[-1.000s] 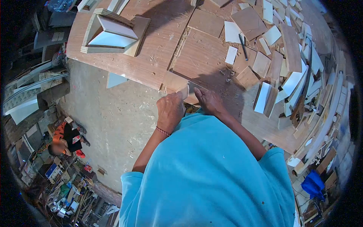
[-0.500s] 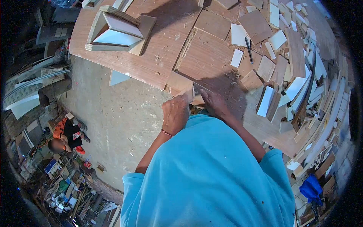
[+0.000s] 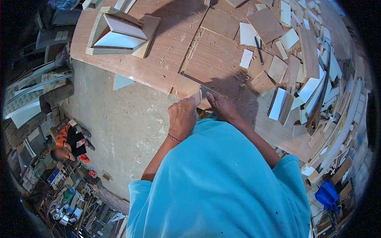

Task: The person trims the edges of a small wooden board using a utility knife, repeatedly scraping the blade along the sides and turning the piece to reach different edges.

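At the table's near edge, my left hand (image 3: 182,116) is closed on a small wooden board (image 3: 186,86), its fingers curled over the near end. My right hand (image 3: 223,106) pinches a thin, flat grey piece (image 3: 205,91) against the board's right end; its exact kind cannot be made out. Both hands are close together just in front of my body. Part of the wood lies hidden under my fingers. Curled shavings are scattered on the wooden tabletop (image 3: 222,51) beyond.
A wooden assembly with white panels (image 3: 121,33) stands at the table's far left. Wood offcuts (image 3: 278,71) crowd the right side, with a black pen (image 3: 259,50) among them. A person (image 3: 65,141) sits low at the left, by piled scrap (image 3: 69,202).
My hands stay at the board's end with a slight shift; the thin grey piece shows more between them now. The whole view has drifted slightly left.
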`<state>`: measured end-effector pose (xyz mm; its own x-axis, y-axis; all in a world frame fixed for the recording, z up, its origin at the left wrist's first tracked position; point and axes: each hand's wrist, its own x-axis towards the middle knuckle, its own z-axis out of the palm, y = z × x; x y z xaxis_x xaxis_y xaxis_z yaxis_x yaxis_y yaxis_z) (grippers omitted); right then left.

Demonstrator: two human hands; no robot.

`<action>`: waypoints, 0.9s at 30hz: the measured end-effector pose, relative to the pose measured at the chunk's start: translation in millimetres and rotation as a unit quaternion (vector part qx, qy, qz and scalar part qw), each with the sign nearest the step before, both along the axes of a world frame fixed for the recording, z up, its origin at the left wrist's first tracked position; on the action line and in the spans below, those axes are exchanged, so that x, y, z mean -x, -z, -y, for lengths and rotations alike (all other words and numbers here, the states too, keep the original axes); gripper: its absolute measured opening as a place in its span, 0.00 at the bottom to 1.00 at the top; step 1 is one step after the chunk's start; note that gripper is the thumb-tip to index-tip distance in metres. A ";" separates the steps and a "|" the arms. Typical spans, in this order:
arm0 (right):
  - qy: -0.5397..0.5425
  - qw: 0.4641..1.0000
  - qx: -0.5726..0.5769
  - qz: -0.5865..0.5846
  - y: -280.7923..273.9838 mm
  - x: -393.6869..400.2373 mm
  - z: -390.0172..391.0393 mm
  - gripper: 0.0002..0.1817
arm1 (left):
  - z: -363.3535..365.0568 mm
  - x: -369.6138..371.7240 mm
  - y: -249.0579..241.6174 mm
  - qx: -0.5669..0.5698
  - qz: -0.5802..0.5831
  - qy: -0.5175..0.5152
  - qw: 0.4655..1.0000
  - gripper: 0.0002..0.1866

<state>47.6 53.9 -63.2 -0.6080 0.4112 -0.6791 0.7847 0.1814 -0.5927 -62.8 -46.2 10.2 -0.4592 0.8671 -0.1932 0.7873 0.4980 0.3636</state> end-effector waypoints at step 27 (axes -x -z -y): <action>-0.025 0.998 -0.063 0.020 4.9 -1.9 -0.1 0.29 | 5.4 -5.8 -1.6 0.029 0.027 -0.011 0.999 0.10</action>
<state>49.5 54.0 -68.1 -0.6035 0.4648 -0.6478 0.7952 0.2915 -0.5317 -56.9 -51.6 11.8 -0.4663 0.8429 -0.2685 0.7557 0.5373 0.3744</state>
